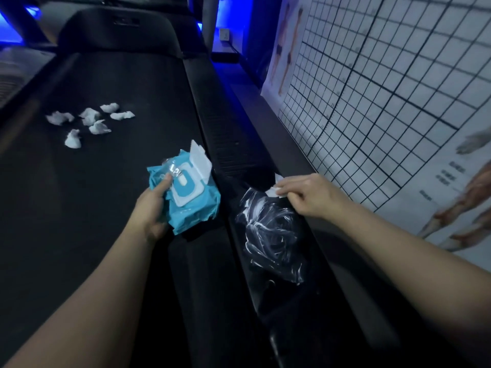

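Your left grip (152, 208) clasps the wet-wipe pack (194, 205), lid (201, 161) open for another pull; right of the pack, your right grip (310, 195) pinches a wipe (272, 192) onto the smeared treadmill rail (268, 235) to scrub it.

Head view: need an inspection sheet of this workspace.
Surface: black treadmill belt; side rail carries white smears.
Job's things: blue wet-wipe pack, lid flap open; white wipe at the smears.
Clutter: crumpled wipes scattered on the belt.
Hands: left hand grips the pack; right hand pinches the wipe.
Cables: nothing seen.
Surroundings: grid chart and anatomy poster on the right; blue light beyond.
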Demonstrator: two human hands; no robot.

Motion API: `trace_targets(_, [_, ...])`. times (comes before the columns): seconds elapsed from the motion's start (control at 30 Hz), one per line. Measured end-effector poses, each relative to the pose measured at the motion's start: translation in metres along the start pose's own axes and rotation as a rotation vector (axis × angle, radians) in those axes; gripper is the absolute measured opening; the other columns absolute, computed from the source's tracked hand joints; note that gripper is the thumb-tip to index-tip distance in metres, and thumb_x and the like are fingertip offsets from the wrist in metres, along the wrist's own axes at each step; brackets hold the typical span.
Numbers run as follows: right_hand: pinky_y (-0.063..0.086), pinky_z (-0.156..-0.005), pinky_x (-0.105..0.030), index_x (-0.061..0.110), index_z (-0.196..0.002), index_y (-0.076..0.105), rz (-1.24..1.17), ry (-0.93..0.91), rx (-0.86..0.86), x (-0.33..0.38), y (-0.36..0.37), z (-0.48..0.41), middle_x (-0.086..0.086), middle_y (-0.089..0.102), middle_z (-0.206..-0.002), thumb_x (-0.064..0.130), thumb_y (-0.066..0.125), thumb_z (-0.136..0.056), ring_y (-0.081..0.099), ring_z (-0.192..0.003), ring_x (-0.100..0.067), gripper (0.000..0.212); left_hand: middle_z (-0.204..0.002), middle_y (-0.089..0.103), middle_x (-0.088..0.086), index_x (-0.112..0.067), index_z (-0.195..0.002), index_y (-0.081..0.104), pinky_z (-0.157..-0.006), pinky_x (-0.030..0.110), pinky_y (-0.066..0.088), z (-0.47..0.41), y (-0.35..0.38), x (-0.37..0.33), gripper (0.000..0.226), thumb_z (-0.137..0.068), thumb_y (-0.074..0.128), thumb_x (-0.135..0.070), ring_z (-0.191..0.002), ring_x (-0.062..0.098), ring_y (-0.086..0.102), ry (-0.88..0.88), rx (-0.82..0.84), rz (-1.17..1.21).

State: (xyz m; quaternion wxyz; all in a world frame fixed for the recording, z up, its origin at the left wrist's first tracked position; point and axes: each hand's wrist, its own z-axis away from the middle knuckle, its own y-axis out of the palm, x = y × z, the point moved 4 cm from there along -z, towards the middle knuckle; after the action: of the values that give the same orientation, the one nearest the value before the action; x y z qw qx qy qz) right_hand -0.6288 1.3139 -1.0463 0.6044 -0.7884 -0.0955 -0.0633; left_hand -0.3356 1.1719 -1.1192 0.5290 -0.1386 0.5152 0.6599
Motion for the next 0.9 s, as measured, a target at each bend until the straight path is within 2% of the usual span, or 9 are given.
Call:
trace_targets(0.13, [0.053, -0.100, -0.032, 0.023, -0.107, 0.080, 0.019, 0.050, 0.091, 0.009, 0.002, -0.009, 0.013, 0.071, -0.122, 0.006, 0.057, -0.087, 0.067, -0.112, -0.008, 0.035, -0.123, 0.077, 0.015, -0.009, -0.140, 0.064, -0.068, 0.046, 0.066, 0.005, 0.002, -0.002, 0.041, -0.105, 0.065, -0.031, -0.104, 0.031, 0.078, 0.001, -0.011, 0.030])
trace_targets(0.2, [0.048, -0.104, -0.024, 0.028, -0.118, 0.075, 0.005, 0.060, 0.161, 0.015, 0.008, -0.018, 0.018, 0.065, -0.131, 0.008, 0.053, -0.090, 0.063, -0.113, 0.000, 0.041, -0.124, 0.077, 0.015, -0.009, -0.140, 0.064, -0.068, 0.046, 0.066, 0.005, 0.002, -0.002, 0.042, -0.105, 0.065, -0.031, -0.106, 0.031, 0.078, -0.006, 0.008, 0.027])
trace_targets(0.27, [0.039, -0.096, -0.005, 0.033, -0.125, 0.071, -0.019, 0.063, 0.208, 0.022, 0.014, -0.030, 0.024, 0.059, -0.135, 0.008, 0.051, -0.092, 0.056, -0.107, 0.013, 0.046, -0.124, 0.077, 0.015, -0.009, -0.140, 0.064, -0.069, 0.047, 0.066, 0.003, 0.002, -0.002, 0.042, -0.105, 0.065, -0.031, -0.106, 0.031, 0.078, -0.017, 0.017, 0.026])
trace_targets(0.4, [0.038, -0.083, 0.001, 0.036, -0.126, 0.070, -0.118, 0.071, 0.273, 0.033, 0.034, -0.057, 0.030, 0.055, -0.138, 0.007, 0.047, -0.095, 0.058, -0.091, 0.022, 0.048, -0.123, 0.077, 0.016, -0.007, -0.140, 0.063, -0.069, 0.046, 0.066, -0.002, 0.000, -0.003, 0.042, -0.105, 0.065, -0.030, -0.104, 0.032, 0.078, -0.025, 0.026, 0.032])
trace_targets(0.5, [0.047, -0.086, -0.008, 0.039, -0.127, 0.068, -0.139, 0.048, 0.300, 0.036, 0.046, -0.065, 0.030, 0.054, -0.139, 0.007, 0.047, -0.095, 0.063, -0.095, 0.013, 0.050, -0.124, 0.076, 0.017, -0.007, -0.141, 0.063, -0.067, 0.045, 0.066, -0.005, 0.000, -0.004, 0.043, -0.105, 0.063, -0.030, -0.103, 0.032, 0.078, -0.032, 0.037, 0.030])
trace_targets(0.6, [0.048, -0.072, -0.007, 0.041, -0.123, 0.070, -0.167, 0.045, 0.279, 0.030, 0.040, -0.055, 0.032, 0.055, -0.136, 0.006, 0.048, -0.095, 0.064, -0.076, 0.013, 0.050, -0.124, 0.076, 0.017, -0.007, -0.142, 0.062, -0.067, 0.045, 0.066, -0.008, 0.000, -0.005, 0.043, -0.105, 0.062, -0.029, -0.102, 0.032, 0.079, -0.043, 0.055, 0.035])
trace_targets(0.73, [0.053, -0.096, -0.024, 0.046, -0.119, 0.070, -0.147, 0.049, 0.254, 0.015, 0.025, -0.029, 0.039, 0.055, -0.130, 0.006, 0.051, -0.092, 0.067, -0.106, 0.002, 0.052, -0.118, 0.078, 0.016, -0.008, -0.139, 0.064, -0.063, 0.044, 0.065, -0.011, 0.000, -0.005, 0.040, -0.105, 0.062, -0.030, -0.095, 0.030, 0.080, -0.068, 0.076, 0.062])
trace_targets(0.77, [0.053, -0.094, -0.022, 0.044, -0.118, 0.072, -0.141, 0.052, 0.242, 0.012, 0.020, -0.022, 0.037, 0.057, -0.129, 0.004, 0.052, -0.091, 0.066, -0.103, 0.006, 0.052, -0.116, 0.079, 0.016, -0.009, -0.137, 0.065, -0.062, 0.044, 0.065, -0.012, 0.000, -0.005, 0.039, -0.105, 0.062, -0.030, -0.093, 0.030, 0.080, -0.067, 0.079, 0.063])
trace_targets(0.9, [0.044, -0.059, -0.005, 0.030, -0.111, 0.078, -0.125, 0.088, 0.206, 0.006, -0.002, 0.002, 0.025, 0.062, -0.126, -0.004, 0.053, -0.089, 0.058, -0.056, 0.016, 0.048, -0.115, 0.080, 0.014, -0.010, -0.133, 0.067, -0.063, 0.043, 0.065, -0.012, 0.001, -0.002, 0.037, -0.105, 0.063, -0.033, -0.096, 0.029, 0.080, -0.044, 0.080, 0.024])
